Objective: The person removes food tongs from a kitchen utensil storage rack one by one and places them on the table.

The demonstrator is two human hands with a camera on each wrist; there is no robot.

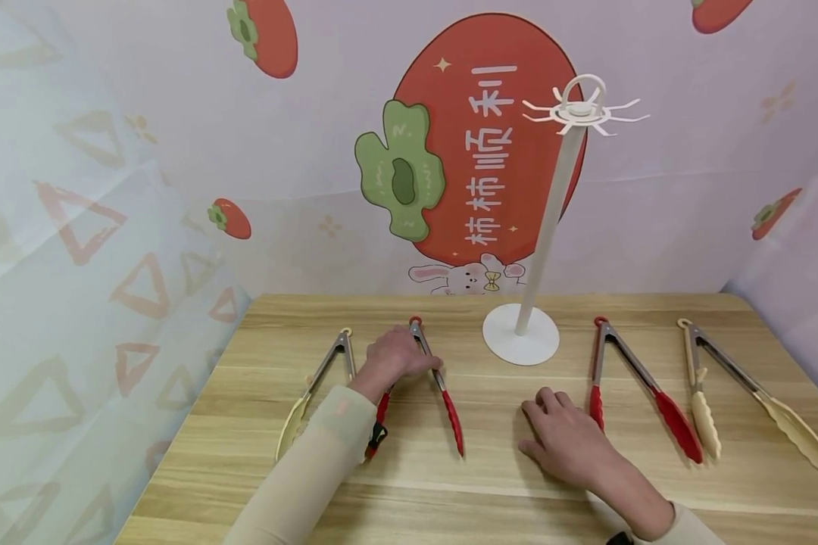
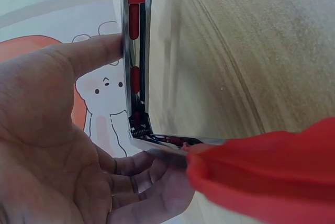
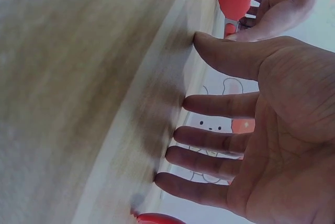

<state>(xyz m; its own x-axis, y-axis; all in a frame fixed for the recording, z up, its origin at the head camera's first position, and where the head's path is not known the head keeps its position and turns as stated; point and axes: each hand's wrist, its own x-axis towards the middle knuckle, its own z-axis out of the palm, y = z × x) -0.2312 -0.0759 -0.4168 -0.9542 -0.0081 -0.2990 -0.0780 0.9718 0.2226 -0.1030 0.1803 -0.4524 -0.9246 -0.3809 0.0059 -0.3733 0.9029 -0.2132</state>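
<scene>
My left hand is at a pair of red-tipped metal tongs that lie spread on the table, left of centre. In the left wrist view, the thumb touches one arm of these tongs and the other fingers curl about the opposite arm. In the head view the hand and sleeve hide part of that arm. My right hand rests its fingertips on the wood, fingers spread and holding nothing. It is nearest to a second pair of red-tipped tongs, just to its right.
Cream-tipped tongs lie at the left, and another cream-tipped pair lies at the far right. Between the hands, towards the back, stands a white rack with a round base and several hooks on top. A printed cloth hangs behind the table.
</scene>
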